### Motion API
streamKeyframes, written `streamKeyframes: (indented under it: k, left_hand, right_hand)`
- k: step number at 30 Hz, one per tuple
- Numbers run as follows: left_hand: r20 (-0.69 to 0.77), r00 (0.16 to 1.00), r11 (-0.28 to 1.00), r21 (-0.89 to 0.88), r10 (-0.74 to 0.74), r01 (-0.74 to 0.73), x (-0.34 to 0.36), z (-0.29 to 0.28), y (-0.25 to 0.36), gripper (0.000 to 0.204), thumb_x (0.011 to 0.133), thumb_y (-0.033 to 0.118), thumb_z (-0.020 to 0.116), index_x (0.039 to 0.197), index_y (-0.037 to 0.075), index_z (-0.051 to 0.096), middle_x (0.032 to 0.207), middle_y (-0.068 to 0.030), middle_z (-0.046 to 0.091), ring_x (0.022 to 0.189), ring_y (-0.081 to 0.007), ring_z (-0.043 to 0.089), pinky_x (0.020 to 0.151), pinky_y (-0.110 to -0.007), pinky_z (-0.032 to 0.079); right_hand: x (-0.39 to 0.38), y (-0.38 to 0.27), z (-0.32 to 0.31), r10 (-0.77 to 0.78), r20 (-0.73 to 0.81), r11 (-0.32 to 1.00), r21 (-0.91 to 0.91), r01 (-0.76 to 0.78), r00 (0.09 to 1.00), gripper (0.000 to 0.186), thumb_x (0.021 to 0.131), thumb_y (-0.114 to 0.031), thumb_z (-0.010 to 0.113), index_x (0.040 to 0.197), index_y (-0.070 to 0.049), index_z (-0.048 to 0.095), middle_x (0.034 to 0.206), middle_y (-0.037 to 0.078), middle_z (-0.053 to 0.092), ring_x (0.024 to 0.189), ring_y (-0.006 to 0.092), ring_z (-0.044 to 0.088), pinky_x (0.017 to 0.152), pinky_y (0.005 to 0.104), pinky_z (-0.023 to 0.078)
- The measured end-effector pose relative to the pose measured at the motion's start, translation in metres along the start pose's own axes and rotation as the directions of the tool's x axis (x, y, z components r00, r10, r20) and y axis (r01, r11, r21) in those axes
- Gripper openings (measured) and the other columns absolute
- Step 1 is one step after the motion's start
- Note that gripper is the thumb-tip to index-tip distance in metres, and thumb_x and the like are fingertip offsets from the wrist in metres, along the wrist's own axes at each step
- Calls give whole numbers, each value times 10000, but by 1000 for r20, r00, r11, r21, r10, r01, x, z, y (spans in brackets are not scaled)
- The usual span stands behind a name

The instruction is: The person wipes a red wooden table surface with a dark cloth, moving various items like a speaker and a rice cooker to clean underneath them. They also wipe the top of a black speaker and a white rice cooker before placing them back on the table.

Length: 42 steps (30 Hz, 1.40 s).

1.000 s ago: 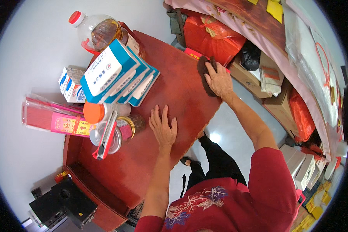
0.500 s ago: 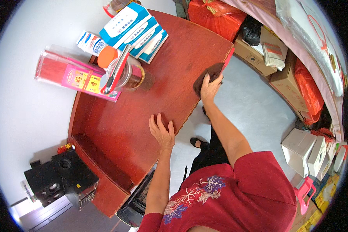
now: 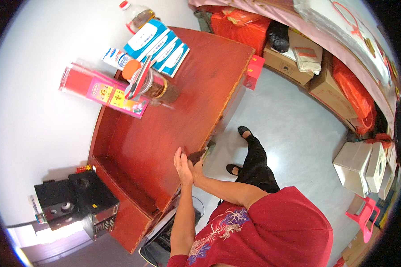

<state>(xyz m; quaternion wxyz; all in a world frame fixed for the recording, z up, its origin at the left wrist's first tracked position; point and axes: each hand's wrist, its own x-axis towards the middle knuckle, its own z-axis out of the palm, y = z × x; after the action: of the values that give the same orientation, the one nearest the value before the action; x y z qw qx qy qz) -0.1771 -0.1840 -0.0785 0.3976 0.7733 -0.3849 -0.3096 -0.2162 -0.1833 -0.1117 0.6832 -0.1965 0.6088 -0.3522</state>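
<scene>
My left hand (image 3: pixel 183 167) is at the front edge of the red wooden table (image 3: pixel 165 129), fingers stretched out and close together, with nothing visible in it. Right beside it, my right hand (image 3: pixel 198 170) is closed on a dark brown cloth (image 3: pixel 195 156), which bunches up at the table edge. The two hands overlap, so the right fingers are partly hidden. A small greenish patch shows just past the cloth; what it is I cannot make out.
Blue-and-white boxes (image 3: pixel 158 49), a jar with dark contents (image 3: pixel 162 87), a pink-red package (image 3: pixel 116 95) and an oil bottle (image 3: pixel 140 18) stand toward the wall. Black speakers (image 3: pixel 89 191) sit at left. Cardboard boxes (image 3: pixel 287 66) and a pink stool (image 3: pixel 365 218) are at right.
My right hand has moved left and nearer along the table edge with the cloth, from the far right to beside my left hand. The left hand's fingers have come closer together.
</scene>
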Motion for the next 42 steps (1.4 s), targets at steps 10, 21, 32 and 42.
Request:
streamKeyframes:
  k: [10, 21, 32, 42]
  left_hand:
    - [-63, 997, 939, 343, 34, -10, 19, 45, 12, 637, 922, 435, 565, 1404, 47, 410, 1449, -280, 267, 1327, -415, 271, 1093, -490, 244]
    - [264, 887, 575, 684, 378, -449, 86, 148, 78, 662, 909, 408, 569, 1435, 65, 359, 1473, -286, 224, 1360, -472, 204, 1088, -575, 203]
    - [325, 851, 423, 759, 412, -494, 99, 164, 78, 642, 899, 364, 585, 1416, 44, 377, 1485, -249, 238, 1367, -441, 213, 1095, -562, 190]
    - [344, 839, 615, 572, 422, -543, 97, 151, 78, 650, 935, 420, 498, 1453, 69, 321, 1504, -243, 189, 1380, -432, 169, 1100, -567, 152]
  right_hand:
    - [105, -99, -50, -106, -157, 994, 6, 108, 982, 767, 944, -431, 452, 1488, 15, 147, 1520, 298, 148, 1402, 443, 149, 1143, 494, 161]
    - [308, -214, -135, -253, -258, 725, 588, 360, 932, 643, 975, -488, 405, 1454, -66, 331, 1471, 71, 347, 1322, 211, 348, 1095, 345, 284]
    - [416, -196, -162, -110, -162, 622, 759, 195, 981, 631, 970, -521, 328, 1438, -99, 338, 1433, 114, 342, 1299, 292, 339, 1068, 416, 300]
    - [277, -32, -77, 325, 17, 743, 614, -267, 945, 731, 955, -624, 220, 1499, -137, 216, 1531, 132, 215, 1377, 354, 218, 1115, 469, 244]
